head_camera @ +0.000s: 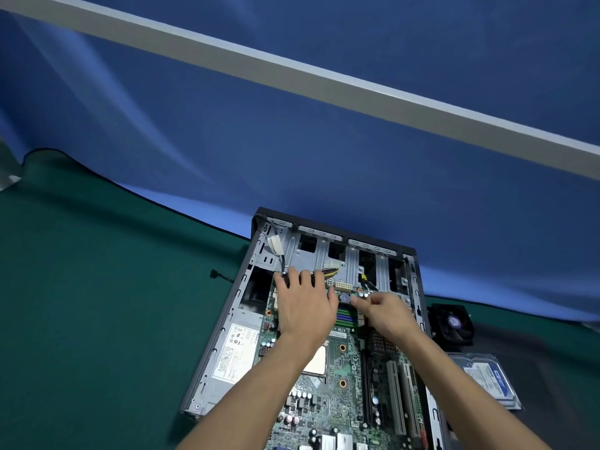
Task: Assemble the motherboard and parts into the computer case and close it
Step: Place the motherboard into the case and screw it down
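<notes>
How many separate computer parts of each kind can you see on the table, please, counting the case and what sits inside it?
Case: 1
Motherboard: 1
Power supply: 1
Cooler fan: 1
Hard drive: 1
Total: 5

Almost no lettering is legible. The power supply [234,355], at the left inside the case [224,306], carries a white label of fine print and round certification marks, all too small to read. The hard drive [486,378], right of the case, bears a blue-and-white label whose lettering is blurred. A white sticker on the motherboard [337,401], between the two hands, shows small characters that cannot be made out with certainty.
</notes>
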Demonstrator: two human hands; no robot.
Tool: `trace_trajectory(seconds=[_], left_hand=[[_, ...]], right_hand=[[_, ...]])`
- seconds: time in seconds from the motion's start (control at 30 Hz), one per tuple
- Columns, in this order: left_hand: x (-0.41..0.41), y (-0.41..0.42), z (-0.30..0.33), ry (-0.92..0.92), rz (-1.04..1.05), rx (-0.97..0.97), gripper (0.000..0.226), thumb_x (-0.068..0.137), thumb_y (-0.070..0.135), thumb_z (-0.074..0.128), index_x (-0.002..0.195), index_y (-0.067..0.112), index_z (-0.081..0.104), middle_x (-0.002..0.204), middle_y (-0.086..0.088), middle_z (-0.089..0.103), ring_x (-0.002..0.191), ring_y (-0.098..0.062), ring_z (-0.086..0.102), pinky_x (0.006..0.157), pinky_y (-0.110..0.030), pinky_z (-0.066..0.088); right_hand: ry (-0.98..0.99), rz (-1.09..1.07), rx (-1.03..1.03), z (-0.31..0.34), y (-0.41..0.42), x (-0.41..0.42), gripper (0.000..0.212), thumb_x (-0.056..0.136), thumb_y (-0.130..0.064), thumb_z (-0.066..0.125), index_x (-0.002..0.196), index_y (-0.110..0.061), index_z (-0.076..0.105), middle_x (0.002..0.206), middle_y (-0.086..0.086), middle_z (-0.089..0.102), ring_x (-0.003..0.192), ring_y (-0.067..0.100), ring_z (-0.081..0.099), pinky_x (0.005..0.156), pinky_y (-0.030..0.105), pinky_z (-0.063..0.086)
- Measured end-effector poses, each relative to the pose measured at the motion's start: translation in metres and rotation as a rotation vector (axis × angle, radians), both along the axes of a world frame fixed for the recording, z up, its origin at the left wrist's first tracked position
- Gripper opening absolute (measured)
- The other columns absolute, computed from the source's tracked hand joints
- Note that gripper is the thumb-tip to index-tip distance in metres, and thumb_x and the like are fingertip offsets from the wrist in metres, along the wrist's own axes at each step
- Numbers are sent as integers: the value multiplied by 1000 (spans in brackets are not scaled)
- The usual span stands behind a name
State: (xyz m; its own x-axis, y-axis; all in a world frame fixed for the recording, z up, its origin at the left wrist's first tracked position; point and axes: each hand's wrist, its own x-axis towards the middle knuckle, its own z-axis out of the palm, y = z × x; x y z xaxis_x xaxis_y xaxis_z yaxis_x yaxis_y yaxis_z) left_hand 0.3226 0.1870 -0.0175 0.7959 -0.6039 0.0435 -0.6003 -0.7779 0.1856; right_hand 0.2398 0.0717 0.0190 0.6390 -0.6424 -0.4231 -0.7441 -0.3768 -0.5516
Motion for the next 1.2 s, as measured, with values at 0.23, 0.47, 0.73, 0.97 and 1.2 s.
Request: trace_trajectory(seconds=[0.23, 0.47, 0.73, 0.97, 1.2], left_hand=[[1, 2, -1, -37, 8, -39, 41, 93, 36, 33, 116, 14, 60, 106, -9, 63, 104, -30, 54, 93, -47, 38], [3, 2, -2, -18, 5, -48, 43, 94, 33, 26, 123, 15, 53, 113, -7, 59, 109, -27, 49, 97, -46, 31], [2, 0, 0, 8, 17, -13, 46, 92, 34, 26, 128, 16, 48, 120, -7, 56, 114, -27, 45, 102, -48, 25], [3, 1, 2, 14, 16, -15, 44, 92, 34, 28, 126, 15, 49, 118, -8, 57, 112, -28, 47, 101, -48, 27], [12, 4, 13, 131, -14, -47, 39, 99, 34, 29, 129, 16, 47, 128, -5, 52, 121, -24, 42, 105, -43, 27]], right_hand=[[-150, -105, -11, -9, 5, 0, 49, 85, -43, 66, 52, -17, 40, 44, -7, 39, 46, 13, 37, 60, 28, 41], [149, 167, -260, -3, 9, 6, 49, 92, -63, 38, 74, -19, 50, 70, -4, 57, 67, 17, 55, 58, 28, 38], [2, 45, 6, -6, -4, 4, 50, 81, -61, 59, 59, -18, 45, 58, 2, 56, 60, 22, 57, 65, 30, 42], [55, 119, -47, -1, -6, 8, 52, 86, -59, 55, 61, -15, 45, 51, -3, 44, 48, 15, 40, 56, 27, 33], [46, 322, -648, 13, 17, 30, 44, 90, -59, 46, 99, -18, 54, 101, -1, 57, 95, 20, 53, 67, 30, 38]])
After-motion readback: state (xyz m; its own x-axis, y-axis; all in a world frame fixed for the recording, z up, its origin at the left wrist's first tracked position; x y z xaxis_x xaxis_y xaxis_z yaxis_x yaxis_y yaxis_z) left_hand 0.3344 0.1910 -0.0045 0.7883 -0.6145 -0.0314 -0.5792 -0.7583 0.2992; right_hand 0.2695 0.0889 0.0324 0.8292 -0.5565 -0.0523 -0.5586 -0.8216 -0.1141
